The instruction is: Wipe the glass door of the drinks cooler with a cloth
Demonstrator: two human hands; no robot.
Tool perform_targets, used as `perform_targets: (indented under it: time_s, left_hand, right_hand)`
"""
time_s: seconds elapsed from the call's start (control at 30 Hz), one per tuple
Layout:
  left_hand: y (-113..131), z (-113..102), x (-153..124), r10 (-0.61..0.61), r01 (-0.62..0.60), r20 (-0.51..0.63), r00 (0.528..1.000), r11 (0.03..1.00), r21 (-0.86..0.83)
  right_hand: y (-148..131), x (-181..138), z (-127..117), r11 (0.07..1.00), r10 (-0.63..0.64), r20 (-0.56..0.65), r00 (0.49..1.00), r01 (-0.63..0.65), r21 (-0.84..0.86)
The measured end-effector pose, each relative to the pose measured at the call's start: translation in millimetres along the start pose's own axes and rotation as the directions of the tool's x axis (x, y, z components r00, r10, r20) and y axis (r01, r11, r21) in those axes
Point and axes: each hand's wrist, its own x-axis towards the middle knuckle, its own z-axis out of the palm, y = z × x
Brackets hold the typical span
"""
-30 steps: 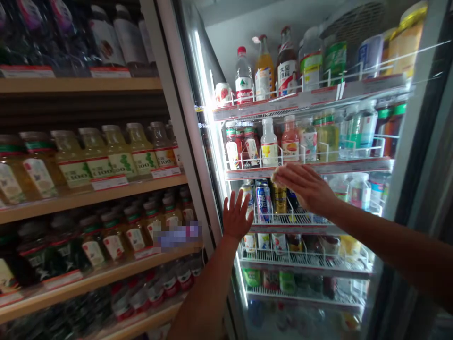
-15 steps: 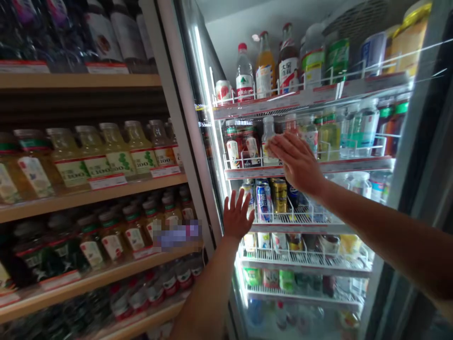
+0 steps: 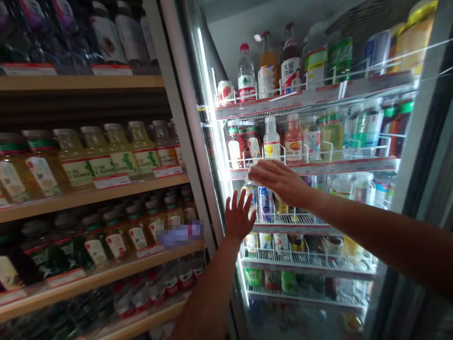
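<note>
Glass cooler door (image 3: 212, 156), upright, lit from within, a pale cloth (image 3: 255, 166) flat against it
</note>
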Motion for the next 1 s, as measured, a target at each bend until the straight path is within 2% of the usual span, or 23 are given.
perform_targets:
  time_s: [0.03, 0.07, 0.13, 0.2, 0.27, 0.3, 0.37, 0.43, 0.47, 0.53, 0.6, 0.67, 0.7, 0.77, 0.83, 0.87, 0.93, 1.0]
  left_hand:
    - [0, 0, 0, -0.003, 0.003, 0.004, 1.000, 1.000, 0.001]
    - [0, 0, 0, -0.007, 0.007, 0.008, 1.000, 1.000, 0.003]
    - [0, 1, -1, -0.010, 0.010, 0.010, 1.000, 1.000, 0.009]
    - [0, 2, -2, -0.010, 0.010, 0.013, 1.000, 1.000, 0.013]
    - [-1, 2, -3, -0.008, 0.008, 0.012, 1.000, 1.000, 0.012]
    - [-1, 2, -3, -0.007, 0.007, 0.015, 1.000, 1.000, 0.012]
    - [0, 2, -2, -0.008, 0.008, 0.019, 1.000, 1.000, 0.013]
    - [0, 1, -2, -0.006, 0.006, 0.020, 1.000, 1.000, 0.014]
    - [0, 1, -2, -0.006, 0.006, 0.018, 1.000, 1.000, 0.015]
    - [0, 0, -1, -0.008, 0.008, 0.014, 1.000, 1.000, 0.019]
    - [0, 0, 0, -0.008, 0.008, 0.014, 1.000, 1.000, 0.022]
    - [0, -1, 0, -0.007, 0.007, 0.018, 1.000, 1.000, 0.022]
    - [0, -1, 0, -0.006, 0.006, 0.016, 1.000, 1.000, 0.021]
    - [0, 0, 0, -0.006, 0.006, 0.019, 1.000, 1.000, 0.021]
    - [-1, 0, 0, -0.009, 0.009, 0.026, 1.000, 1.000, 0.023]
    - [-1, 0, 0, -0.011, 0.010, 0.027, 1.000, 1.000, 0.022]
    - [0, 0, 0, -0.010, 0.010, 0.030, 1.000, 1.000, 0.017]
    - [0, -1, 0, -0.004, 0.004, 0.021, 1.000, 1.000, 0.010]
  right_hand:
    - [0, 0, -1, 0.997, -0.072, 0.047, 0.996, 0.071, 0.012]
    - [2, 1, -2, 0.996, -0.090, 0.067, 0.994, 0.089, 0.013]
    - [14, 8, -9, 0.999, 0.045, 0.007, 0.999, -0.045, -0.029]
    - [27, 16, -14, 0.969, 0.233, -0.123, 0.965, -0.242, -0.057]
    - [31, 17, -14, 0.950, 0.293, -0.198, 0.935, -0.308, -0.048]
    - [28, 15, -13, 0.965, 0.248, -0.175, 0.953, -0.258, -0.041]
    - [19, 9, -9, 0.999, 0.052, -0.047, 0.998, -0.053, -0.012]
    - [16, 6, -9, 0.995, -0.103, 0.056, 0.993, 0.102, 0.016]
    - [18, 7, -11, 0.995, -0.100, 0.061, 0.993, 0.099, 0.008]
    - [29, 10, -17, 0.997, 0.054, -0.028, 0.998, -0.055, -0.045]
    - [39, 10, -22, 0.970, 0.218, -0.150, 0.964, -0.230, -0.073]
    - [37, 2, -22, 0.960, 0.256, -0.186, 0.949, -0.273, -0.070]
    - [32, -5, -21, 0.974, 0.209, -0.147, 0.967, -0.220, -0.060]
    - [20, -22, -19, 0.999, 0.037, -0.005, 0.999, -0.037, -0.013]
    - [16, -36, -22, 0.997, -0.077, 0.085, 0.993, 0.076, 0.021]
    - [19, -41, -25, 0.998, -0.062, 0.081, 0.995, 0.062, 0.006]
    - [32, -48, -34, 0.994, 0.088, -0.027, 0.996, -0.090, -0.066]
    - [41, -59, -39, 0.959, 0.241, -0.166, 0.956, -0.261, -0.108]
